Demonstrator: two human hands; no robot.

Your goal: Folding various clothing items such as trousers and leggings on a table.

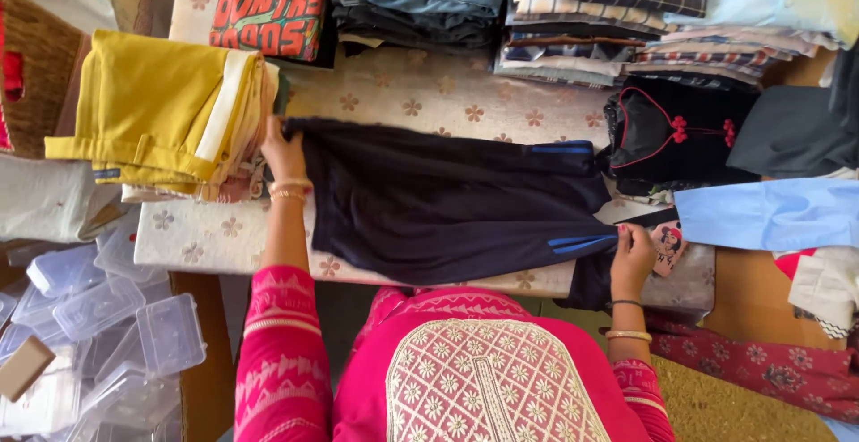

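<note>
Trousers (447,205) lengthwise left to right

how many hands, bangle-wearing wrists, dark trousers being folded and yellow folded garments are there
hands: 2, left hand and right hand
wrists with bangles: 2
dark navy trousers with blue stripes, laid flat under both hands: 1
mustard-yellow folded garment topping the pile by the left hand: 1
total: 6

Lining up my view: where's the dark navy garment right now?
In the head view the dark navy garment lies centre on the floral cloth, its ends pinched by the left hand and right hand.
</note>
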